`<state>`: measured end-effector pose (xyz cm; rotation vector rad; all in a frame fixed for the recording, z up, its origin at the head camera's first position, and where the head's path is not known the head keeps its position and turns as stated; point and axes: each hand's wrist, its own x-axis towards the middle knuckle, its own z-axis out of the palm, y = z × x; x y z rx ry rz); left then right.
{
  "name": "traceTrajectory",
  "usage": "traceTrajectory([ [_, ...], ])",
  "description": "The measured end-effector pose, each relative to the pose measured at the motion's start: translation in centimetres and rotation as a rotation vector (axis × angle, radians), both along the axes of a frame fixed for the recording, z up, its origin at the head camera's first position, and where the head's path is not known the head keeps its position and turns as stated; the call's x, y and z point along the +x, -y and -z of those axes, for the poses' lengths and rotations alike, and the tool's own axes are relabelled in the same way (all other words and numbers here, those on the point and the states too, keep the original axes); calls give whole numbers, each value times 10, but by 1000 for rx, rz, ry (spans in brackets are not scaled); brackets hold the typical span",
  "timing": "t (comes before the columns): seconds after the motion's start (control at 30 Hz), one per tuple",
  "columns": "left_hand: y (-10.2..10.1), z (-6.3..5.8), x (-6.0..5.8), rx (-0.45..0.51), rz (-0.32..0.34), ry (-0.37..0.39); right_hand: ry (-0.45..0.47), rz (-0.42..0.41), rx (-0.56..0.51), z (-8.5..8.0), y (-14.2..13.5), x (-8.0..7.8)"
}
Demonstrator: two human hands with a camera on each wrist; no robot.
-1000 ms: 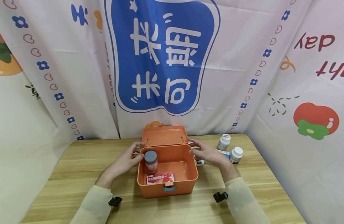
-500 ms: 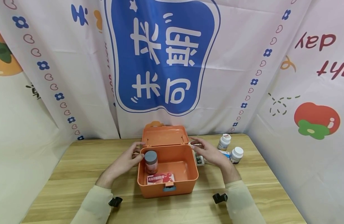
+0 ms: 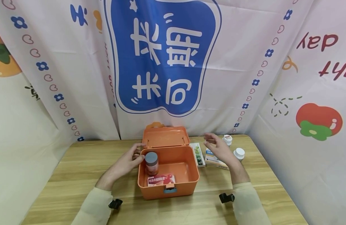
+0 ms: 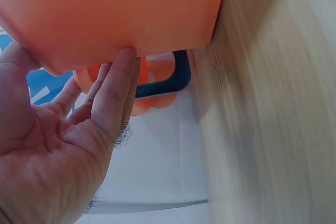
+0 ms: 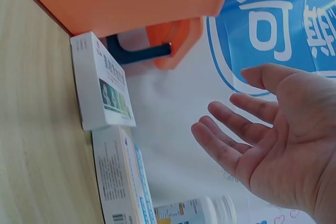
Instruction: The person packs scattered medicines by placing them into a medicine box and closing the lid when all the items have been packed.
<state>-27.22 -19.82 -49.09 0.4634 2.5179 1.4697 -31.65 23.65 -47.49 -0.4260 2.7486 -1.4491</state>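
An orange storage box [image 3: 150,191] with its lid [image 3: 165,137] tipped back stands mid-table. Inside are a grey-capped jar [image 3: 152,167] at the left and a red and white medicine box [image 3: 161,180] at the front. My left hand [image 3: 129,161] holds the box's back left corner, thumb at the rim and fingers round the back edge. My right hand [image 3: 221,151] is above the medicine cartons on the right, its fingers loosely bent with nothing in them. Below it lie a white and green carton [image 3: 198,155] and a blue, yellow and white carton [image 3: 213,159], partly hidden.
Two white-capped bottles [image 3: 239,153] stand at the right back, partly behind my right hand and forearm. A dark handle [image 4: 181,74] sticks out behind the orange box. A printed curtain [image 3: 218,103] hangs along the table's back edge.
My right hand has left the orange box's back right corner and moved right, over the cartons. More of both cartons shows now. My left hand stays on the box.
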Motion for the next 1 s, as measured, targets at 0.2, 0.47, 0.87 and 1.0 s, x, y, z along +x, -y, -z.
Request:
traceTrajectory([
  [0.2,1,-1,1,-1,2,-1,-23,63,9,-4,-11,-1],
  [0.47,1,0,-1,14,10,12,-35,122,-38,-8,-25,-2],
  [0.87,1,1,-1,-1,-8,7,-47,193,-47,-12,-44,-2],
  [1.0,1,1,-1,-4,-11,6,-60,217,-30,-13,-50,-2],
])
